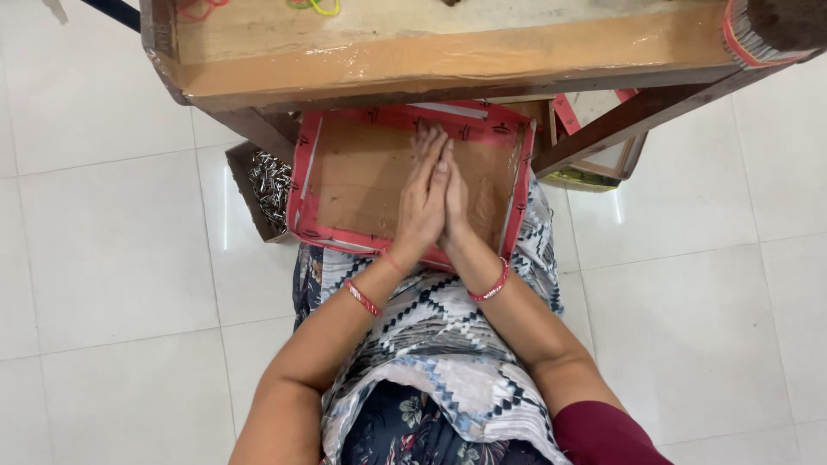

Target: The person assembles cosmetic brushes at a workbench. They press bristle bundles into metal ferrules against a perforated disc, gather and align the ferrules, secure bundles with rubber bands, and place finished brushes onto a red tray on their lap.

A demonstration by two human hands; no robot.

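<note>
White tile floor; red-edged cardboard tray (345,176) under left hand (422,202) and right hand (454,196), palms pressed flat together.

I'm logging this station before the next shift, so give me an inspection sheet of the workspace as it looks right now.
Surface: wooden workbench, glossy front edge, above the lap.
Job's things: shallow cardboard tray with red-taped rim, resting on the lap, inside bare.
Clutter: small box of metal pieces left of the tray; coloured rubber bands on the bench.
Grippers: left hand and right hand pressed palm to palm over the tray; whether anything lies between them cannot be told.
Cables: nothing seen.
Surroundings: white tiled floor; more taped boxes under the bench.
</note>
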